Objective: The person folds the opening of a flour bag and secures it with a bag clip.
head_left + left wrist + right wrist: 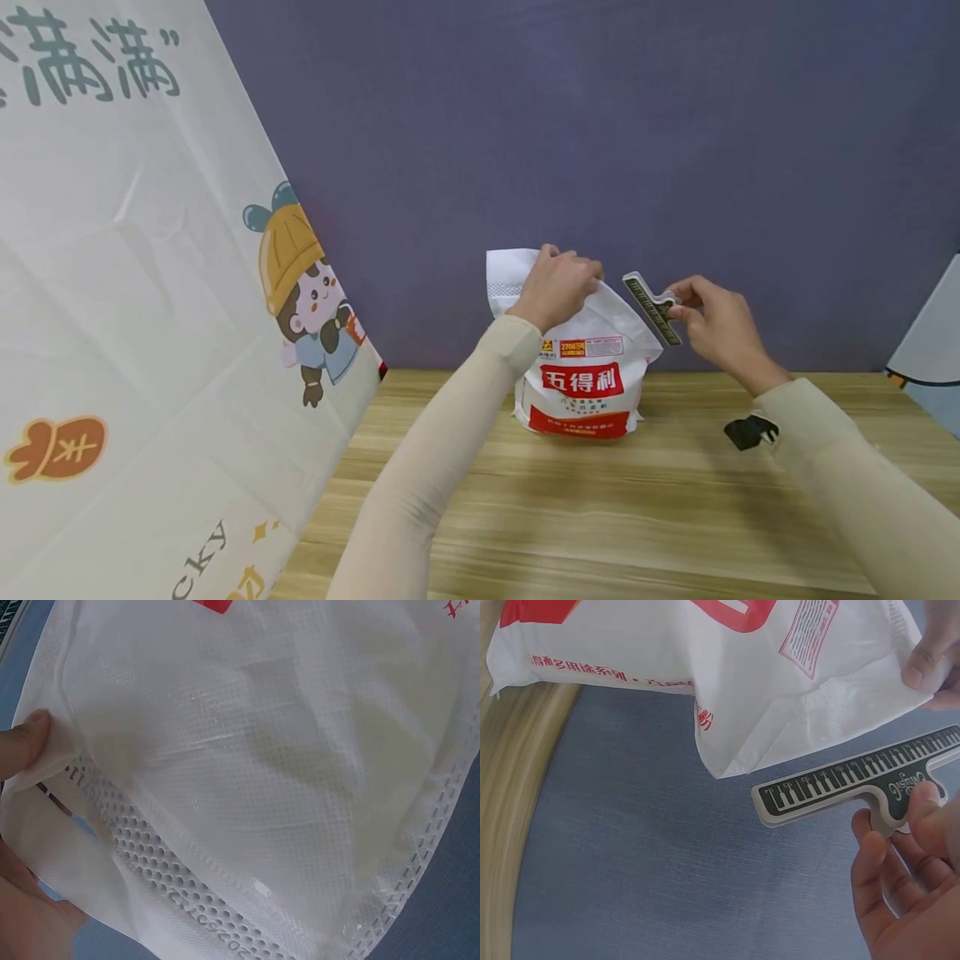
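A white bag of flour (592, 333) with red printed panels stands on the wooden table. My left hand (558, 285) grips its top edge, and a flap of the bag sticks out left of the fingers. The left wrist view shows the bag's perforated, stamped band (180, 874) close up, with the thumb (28, 742) pressed on the white material. To the right, my right hand (722, 327) pinches a long clip (651, 308) by its handles. Dark piano keys and lettering decorate the clip (847, 780). It is tilted beside the bag's upper right edge, apart from it in the right wrist view.
The wood-grain table (570, 508) runs up to a blue-grey backdrop (637, 125). A white printed sheet (150, 292) hangs along the left side. At the far right, a pale panel (930, 333) borders the table. A black strap piece (750, 432) is by my right wrist.
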The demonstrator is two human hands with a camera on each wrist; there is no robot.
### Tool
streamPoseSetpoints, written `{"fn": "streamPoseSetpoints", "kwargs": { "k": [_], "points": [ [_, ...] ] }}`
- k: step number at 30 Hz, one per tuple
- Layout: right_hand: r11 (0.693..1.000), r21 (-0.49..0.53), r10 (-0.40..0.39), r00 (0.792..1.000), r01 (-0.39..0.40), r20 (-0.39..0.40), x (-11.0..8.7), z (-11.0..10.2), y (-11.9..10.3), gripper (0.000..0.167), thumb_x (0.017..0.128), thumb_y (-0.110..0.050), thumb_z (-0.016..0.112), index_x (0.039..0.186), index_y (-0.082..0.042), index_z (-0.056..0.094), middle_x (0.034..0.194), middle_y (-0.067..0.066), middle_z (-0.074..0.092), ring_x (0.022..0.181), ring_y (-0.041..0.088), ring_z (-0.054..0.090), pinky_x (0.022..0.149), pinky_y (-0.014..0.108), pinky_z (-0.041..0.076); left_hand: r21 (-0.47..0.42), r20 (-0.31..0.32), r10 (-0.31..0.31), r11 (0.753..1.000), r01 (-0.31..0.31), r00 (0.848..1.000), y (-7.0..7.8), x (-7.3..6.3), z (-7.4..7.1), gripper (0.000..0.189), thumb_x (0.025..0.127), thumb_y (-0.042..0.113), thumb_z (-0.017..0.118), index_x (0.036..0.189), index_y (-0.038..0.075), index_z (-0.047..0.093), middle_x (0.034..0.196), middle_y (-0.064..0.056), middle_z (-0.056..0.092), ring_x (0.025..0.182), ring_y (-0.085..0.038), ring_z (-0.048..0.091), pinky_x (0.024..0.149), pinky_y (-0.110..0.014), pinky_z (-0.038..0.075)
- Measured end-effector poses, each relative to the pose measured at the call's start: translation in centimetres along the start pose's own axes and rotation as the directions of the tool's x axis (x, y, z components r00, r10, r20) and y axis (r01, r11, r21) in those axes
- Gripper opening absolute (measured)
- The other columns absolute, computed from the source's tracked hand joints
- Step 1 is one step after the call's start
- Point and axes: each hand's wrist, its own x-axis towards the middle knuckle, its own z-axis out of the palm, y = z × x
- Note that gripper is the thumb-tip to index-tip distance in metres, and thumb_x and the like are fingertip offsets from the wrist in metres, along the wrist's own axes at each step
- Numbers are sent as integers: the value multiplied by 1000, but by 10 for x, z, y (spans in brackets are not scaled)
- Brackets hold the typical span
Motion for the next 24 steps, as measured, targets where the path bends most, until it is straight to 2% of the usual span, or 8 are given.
{"fn": "streamPoseSetpoints", "kwargs": {
  "k": [10, 18, 24],
  "points": [
    [1000, -7, 4, 1000, -3, 17, 10, 4, 2, 19, 99, -9, 65, 116, -1, 65, 100, 19, 70, 90, 37, 67, 69, 38, 44, -6, -3, -30, 1000, 30, 1000, -2, 2, 0, 23, 104, 37, 59, 123, 31, 71, 120, 15, 74, 109, -7, 66, 102, -36, 40],
    [1000, -11, -9, 1000, 9, -6, 11, 3, 8, 16, 98, -6, 66, 112, 0, 67, 97, 20, 72, 86, 38, 68, 70, 39, 46, -12, -7, -9, 1000, 9, 1000, 2, 7, 1, 24, 104, 38, 59, 122, 31, 71, 121, 14, 74, 109, -8, 67, 104, -36, 39],
    [1000, -11, -29, 1000, 29, -5, 18, 5, 9, 14, 99, -7, 65, 111, -1, 68, 97, 20, 73, 85, 38, 68, 69, 39, 45, 5, -9, -24, 1000, 24, 1000, 0, 6, 0, 24, 104, 39, 59, 122, 31, 71, 121, 14, 74, 109, -7, 67, 104, -35, 39]
  ]
}}
